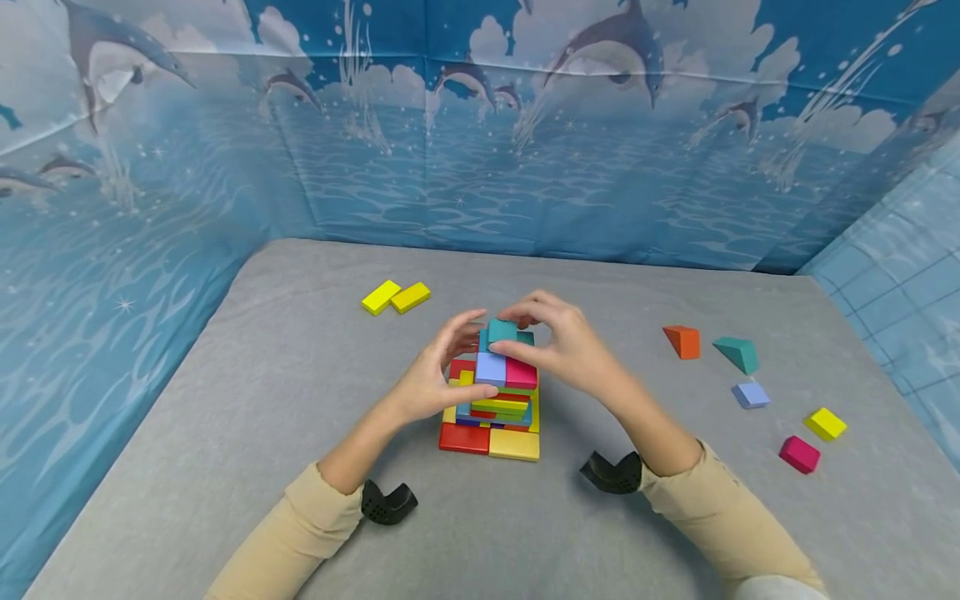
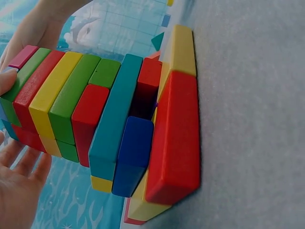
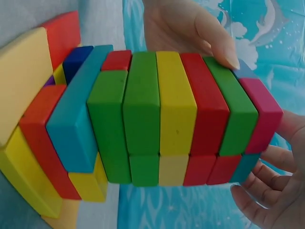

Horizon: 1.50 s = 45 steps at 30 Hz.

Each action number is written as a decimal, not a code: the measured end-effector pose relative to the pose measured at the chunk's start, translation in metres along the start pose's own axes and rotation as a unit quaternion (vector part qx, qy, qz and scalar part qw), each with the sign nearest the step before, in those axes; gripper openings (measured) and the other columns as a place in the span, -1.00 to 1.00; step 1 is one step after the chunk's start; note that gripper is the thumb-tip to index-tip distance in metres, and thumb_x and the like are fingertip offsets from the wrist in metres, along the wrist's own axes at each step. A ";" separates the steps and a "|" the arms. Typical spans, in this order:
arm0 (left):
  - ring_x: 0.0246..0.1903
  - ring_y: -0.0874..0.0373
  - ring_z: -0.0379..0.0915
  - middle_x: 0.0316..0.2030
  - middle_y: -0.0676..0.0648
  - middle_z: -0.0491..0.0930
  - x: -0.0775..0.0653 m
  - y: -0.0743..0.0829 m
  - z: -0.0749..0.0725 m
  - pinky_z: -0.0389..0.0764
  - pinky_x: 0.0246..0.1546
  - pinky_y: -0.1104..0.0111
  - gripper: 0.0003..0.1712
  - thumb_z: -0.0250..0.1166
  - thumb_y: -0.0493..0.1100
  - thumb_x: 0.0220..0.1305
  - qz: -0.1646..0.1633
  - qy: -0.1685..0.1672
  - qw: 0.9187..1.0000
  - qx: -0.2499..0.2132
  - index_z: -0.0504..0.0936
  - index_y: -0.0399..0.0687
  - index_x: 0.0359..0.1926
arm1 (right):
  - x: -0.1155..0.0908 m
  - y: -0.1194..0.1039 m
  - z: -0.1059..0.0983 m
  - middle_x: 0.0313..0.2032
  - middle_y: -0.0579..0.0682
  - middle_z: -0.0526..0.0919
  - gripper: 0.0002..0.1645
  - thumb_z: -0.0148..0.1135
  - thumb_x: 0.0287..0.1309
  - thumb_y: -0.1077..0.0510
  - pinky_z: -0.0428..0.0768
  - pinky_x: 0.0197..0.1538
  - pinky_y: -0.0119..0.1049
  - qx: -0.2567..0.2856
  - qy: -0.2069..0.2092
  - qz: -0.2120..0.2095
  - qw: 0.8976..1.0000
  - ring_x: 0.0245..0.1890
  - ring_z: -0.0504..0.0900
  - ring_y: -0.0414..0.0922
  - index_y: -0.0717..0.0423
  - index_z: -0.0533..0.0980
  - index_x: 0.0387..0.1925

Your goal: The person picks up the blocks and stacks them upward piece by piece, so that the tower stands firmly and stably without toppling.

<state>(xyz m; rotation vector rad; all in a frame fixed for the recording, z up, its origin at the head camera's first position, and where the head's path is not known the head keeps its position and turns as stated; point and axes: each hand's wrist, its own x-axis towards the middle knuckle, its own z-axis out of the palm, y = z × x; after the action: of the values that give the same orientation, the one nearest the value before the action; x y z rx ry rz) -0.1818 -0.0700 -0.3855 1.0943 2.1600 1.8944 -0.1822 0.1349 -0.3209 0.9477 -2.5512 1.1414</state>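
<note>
A tower of coloured blocks (image 1: 500, 408) stands in the middle, with a red block (image 1: 463, 438) and a pale yellow block at its front base. At its top, my right hand (image 1: 564, 340) pinches a teal block (image 1: 502, 331) between thumb and fingers. A light blue block (image 1: 491, 369) and a magenta block (image 1: 521, 372) sit just below. My left hand (image 1: 424, 379) cups the tower's upper left side with fairly straight fingers. Its thumb touches the front near a green block (image 3: 233, 90). In the left wrist view, its fingers (image 2: 24, 171) lie beside the upper layers.
Two yellow blocks (image 1: 411, 297) lie behind the tower to the left. Loose on the right are an orange wedge (image 1: 683, 342), a teal wedge (image 1: 738, 354), a light blue block (image 1: 751, 395), a yellow block (image 1: 826, 423) and a magenta block (image 1: 799, 454). A dolphin-print curtain (image 1: 465, 167) borders the grey surface.
</note>
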 end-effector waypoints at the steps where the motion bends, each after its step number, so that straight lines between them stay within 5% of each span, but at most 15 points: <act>1: 0.16 0.03 0.23 0.19 -0.18 0.30 0.000 0.000 0.000 0.25 0.17 0.01 -0.09 0.35 -0.32 0.03 0.006 0.000 1.000 -0.001 0.04 -0.09 0.33 | 0.000 -0.001 0.001 -0.26 -0.03 0.55 -0.57 0.43 -0.13 0.12 0.54 -0.13 -0.21 0.001 0.001 -0.002 1.000 -0.26 0.50 -0.17 0.19 0.57 -0.15; 10: 0.15 0.04 0.23 0.17 -0.19 0.29 -0.001 -0.003 0.000 0.26 0.15 -0.03 -0.10 0.35 0.03 0.05 0.032 0.003 0.999 -0.005 0.04 -0.10 0.28 | 0.000 0.002 0.004 -0.16 -0.02 0.56 -0.52 0.41 -0.09 0.12 0.53 -0.11 -0.24 0.015 -0.010 -0.008 1.000 -0.24 0.49 -0.19 0.17 0.52 -0.08; 19: 0.14 0.01 0.23 0.19 -0.18 0.25 -0.001 -0.002 0.001 0.29 0.14 0.01 -0.16 0.33 -0.42 0.00 0.038 -0.005 0.999 0.003 0.10 -0.16 0.27 | -0.003 0.007 0.002 -0.17 -0.03 0.58 -0.62 0.34 -0.02 0.19 0.51 -0.10 -0.20 0.032 -0.027 -0.009 0.999 -0.19 0.50 -0.18 0.16 0.53 -0.10; 30: 0.09 -0.01 0.27 0.18 -0.17 0.26 -0.001 -0.001 0.001 0.34 0.11 0.05 -0.24 0.33 -0.41 0.00 0.028 -0.006 0.999 0.016 0.19 -0.17 0.23 | -0.009 0.012 -0.007 -0.12 0.00 0.56 -0.55 0.33 0.00 0.18 0.50 -0.08 -0.25 0.030 -0.010 0.001 0.999 -0.18 0.51 -0.13 0.15 0.49 -0.02; 36: 0.08 0.00 0.27 0.19 -0.15 0.26 -0.001 -0.002 0.001 0.34 0.10 0.02 -0.26 0.33 -0.34 0.03 0.017 0.000 1.000 0.021 0.20 -0.11 0.23 | -0.046 0.051 -0.043 -0.09 0.08 0.55 -0.53 0.25 0.08 0.26 0.44 -0.07 -0.51 0.008 0.037 0.057 0.998 -0.14 0.50 -0.12 0.17 0.43 0.07; 45: 0.09 -0.04 0.26 0.18 -0.18 0.26 -0.001 -0.001 0.001 0.33 0.10 0.00 -0.24 0.31 -0.43 0.01 0.015 0.001 1.000 0.017 0.20 -0.14 0.23 | -0.146 0.142 -0.113 -0.09 0.17 0.50 -0.57 0.17 0.16 0.22 0.33 -0.21 -0.65 -0.084 0.082 0.181 0.976 -0.21 0.37 -0.45 0.27 0.41 0.06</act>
<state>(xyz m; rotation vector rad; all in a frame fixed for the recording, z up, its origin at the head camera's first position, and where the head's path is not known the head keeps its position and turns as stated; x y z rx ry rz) -0.1808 -0.0699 -0.3868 1.1373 2.1980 1.8789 -0.1666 0.3564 -0.3885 0.3411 -2.6952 1.0140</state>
